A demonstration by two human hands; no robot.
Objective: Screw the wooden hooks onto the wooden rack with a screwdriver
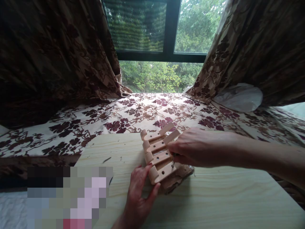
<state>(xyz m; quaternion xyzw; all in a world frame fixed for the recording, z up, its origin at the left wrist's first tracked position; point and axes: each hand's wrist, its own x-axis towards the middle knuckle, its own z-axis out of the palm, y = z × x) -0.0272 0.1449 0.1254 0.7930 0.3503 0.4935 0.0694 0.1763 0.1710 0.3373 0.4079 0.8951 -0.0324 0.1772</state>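
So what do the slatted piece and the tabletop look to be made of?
Slatted piece: pale, smooth wood, seemingly unvarnished; its even tan colour and matte faces suggest that. Tabletop: light wood or wood-look board with long grain streaks; I can't tell which.

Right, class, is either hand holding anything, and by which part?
The left hand pinches the wooden rack by its near left corner, between thumb and finger. Whether the right hand holds anything cannot be told.
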